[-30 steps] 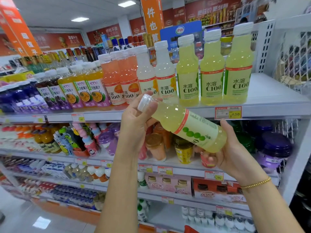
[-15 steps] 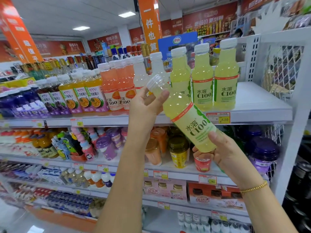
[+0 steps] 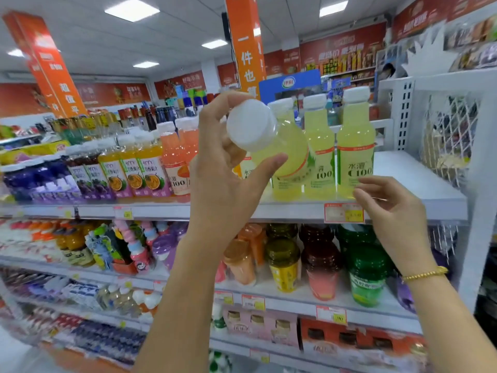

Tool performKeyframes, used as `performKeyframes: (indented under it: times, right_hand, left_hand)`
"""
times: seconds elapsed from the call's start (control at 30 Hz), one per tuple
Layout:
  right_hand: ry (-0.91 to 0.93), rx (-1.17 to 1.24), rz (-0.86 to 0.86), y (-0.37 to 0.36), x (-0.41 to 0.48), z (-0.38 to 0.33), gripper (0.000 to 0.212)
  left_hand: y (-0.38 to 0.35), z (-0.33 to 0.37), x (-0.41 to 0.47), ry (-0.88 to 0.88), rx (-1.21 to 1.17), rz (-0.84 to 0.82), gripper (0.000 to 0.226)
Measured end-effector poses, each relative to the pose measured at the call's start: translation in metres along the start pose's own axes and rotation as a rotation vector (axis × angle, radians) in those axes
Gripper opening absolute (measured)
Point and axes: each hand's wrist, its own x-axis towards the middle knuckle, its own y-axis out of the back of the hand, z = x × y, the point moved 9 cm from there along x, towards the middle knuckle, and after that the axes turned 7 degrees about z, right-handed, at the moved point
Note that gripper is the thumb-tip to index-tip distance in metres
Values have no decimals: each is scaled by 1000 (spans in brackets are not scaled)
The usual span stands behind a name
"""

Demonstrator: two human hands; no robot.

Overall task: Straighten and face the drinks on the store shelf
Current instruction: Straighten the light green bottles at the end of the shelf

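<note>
My left hand (image 3: 226, 170) grips a pale yellow C100 bottle (image 3: 282, 146) by its neck, fingers and thumb curled round it. The bottle's white cap (image 3: 251, 125) tips toward me and its base points at the top shelf (image 3: 419, 184). My right hand (image 3: 390, 211) hovers at the shelf's front edge with loosely bent fingers, holding nothing. Two more yellow C100 bottles (image 3: 355, 154) stand upright on the shelf at the right, labels facing out. Orange C100 bottles (image 3: 174, 157) stand left of my hand.
Passion-fruit juice bottles (image 3: 142, 173) and purple drinks (image 3: 40, 181) fill the shelf's left. A price tag (image 3: 344, 212) hangs on the shelf edge. A white perforated end panel (image 3: 403, 117) and mesh rack (image 3: 449, 135) close the right. Lower shelves hold jars and cartons.
My right hand has let go of the bottle's base and dropped to the shelf edge. My left hand has lifted the bottle, swinging its base toward the shelf.
</note>
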Motion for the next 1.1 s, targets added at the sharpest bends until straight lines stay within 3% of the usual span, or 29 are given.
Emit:
performKeyframes:
  times: [0.1,0.23,0.47,0.7,1.03,1.1]
  right_hand:
    - [89,-133,121,18,18,7,9]
    - [165,-253,168,22,29,14,21]
    - [210,-349,162,17,44,27,30]
    - [196,-353,112,9,52,41,50]
    - [269,-413,94,7,48,48,49]
    - [251,-398,99,8,49,49,53]
  left_hand:
    - [-2,12,20,-185,72,102,61]
    - [-20,11,52,-319,57,141,57]
    - [-62,-21,98,-289,88,127,63]
    - [-111,-67,153,-92,29,-94,62]
    - [-192,-140,171,290,430,-605,64]
    - [-201,-151,167,295,527,-674,61]
